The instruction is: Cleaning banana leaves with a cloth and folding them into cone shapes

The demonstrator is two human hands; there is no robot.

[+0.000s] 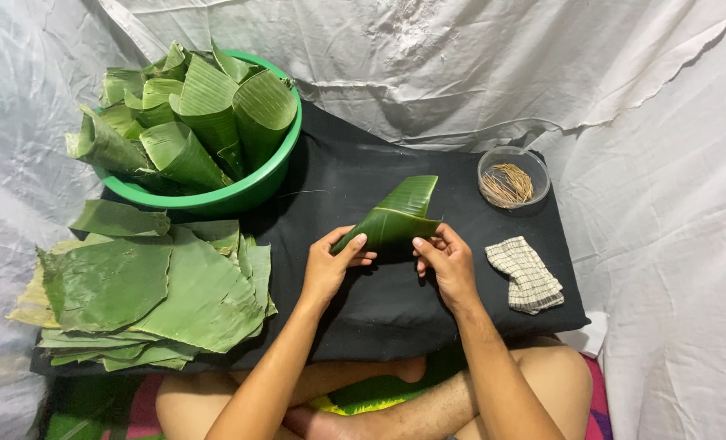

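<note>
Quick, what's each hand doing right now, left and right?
Left hand: closed, fingers pinching the left end of the folded banana leaf.
Right hand: closed, fingers gripping the leaf's right edge.

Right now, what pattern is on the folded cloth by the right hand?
The folded cloth is off-white with a dark checked grid, shown in the head view.

I see a green basin of leaf cones, flat leaves, a checked cloth, and a glass bowl of what look like thin sticks.
</note>
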